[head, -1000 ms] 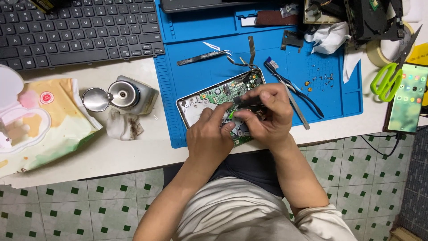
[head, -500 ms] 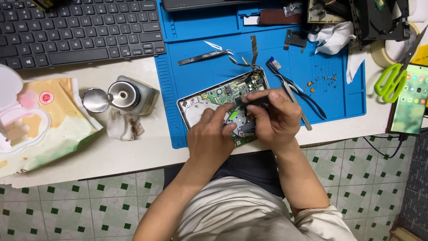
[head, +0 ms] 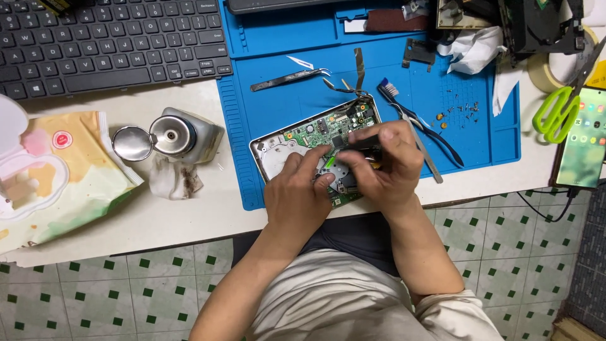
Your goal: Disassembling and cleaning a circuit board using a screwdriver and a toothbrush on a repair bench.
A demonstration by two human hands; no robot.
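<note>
Here the left hand (head: 302,189) presses fingers on the circuit board (head: 315,136), and the right hand (head: 382,164) grips a dark tool (head: 360,143) above it.

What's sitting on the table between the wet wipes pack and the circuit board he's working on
In the head view, a small metal dispenser with its lid flipped open, and a stained crumpled tissue just in front of it.

Bare blue mat (head: 290,101) lay open at eleven o'clock of my hands; a brush (head: 404,110) and loose screws (head: 457,112) blocked one o'clock; a metal dispenser (head: 183,134) stood at nine.
</note>
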